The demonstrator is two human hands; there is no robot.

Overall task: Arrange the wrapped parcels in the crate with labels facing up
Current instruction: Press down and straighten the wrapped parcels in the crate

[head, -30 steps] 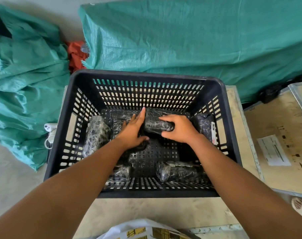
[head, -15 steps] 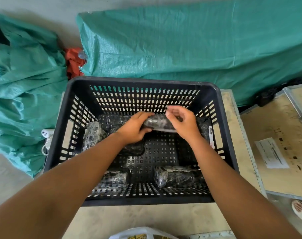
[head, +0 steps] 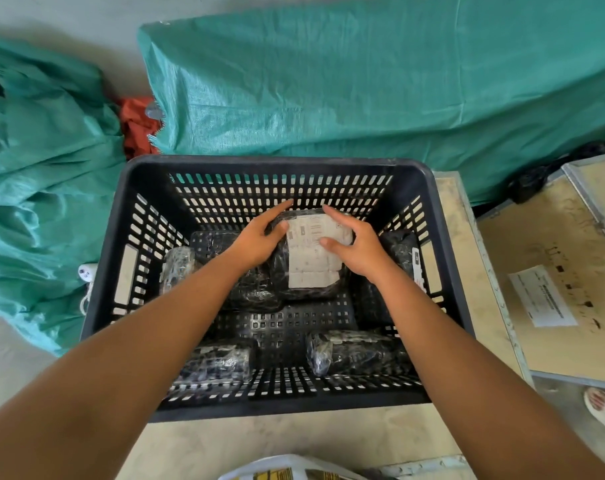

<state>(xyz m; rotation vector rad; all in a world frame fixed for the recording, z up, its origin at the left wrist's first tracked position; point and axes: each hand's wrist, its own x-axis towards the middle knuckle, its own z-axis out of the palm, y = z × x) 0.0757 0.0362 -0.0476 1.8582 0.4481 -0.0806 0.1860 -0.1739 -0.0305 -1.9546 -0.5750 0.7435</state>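
A black slatted crate (head: 107, 271) stands on a wooden surface and holds several black parcels wrapped in clear film. One parcel (head: 309, 258) lies at the back middle with its white label facing up. My left hand (head: 259, 237) grips its left edge and my right hand (head: 353, 244) rests on its right side, fingers partly over the label. Another parcel (head: 180, 268) leans at the left wall. Two more lie at the front, one left (head: 218, 365) and one right (head: 356, 351). A further parcel (head: 403, 247) stands against the right wall.
Green tarpaulin (head: 363, 88) covers bulky shapes behind and left of the crate. A wooden box lid (head: 550, 299) with a paper sheet lies to the right. A white charger (head: 86, 271) sits at the left, and a bag (head: 287, 471) lies at the bottom edge.
Both hands lifted the back parcel off the crate floor, turned it over and laid it down, so its white label now faces up.
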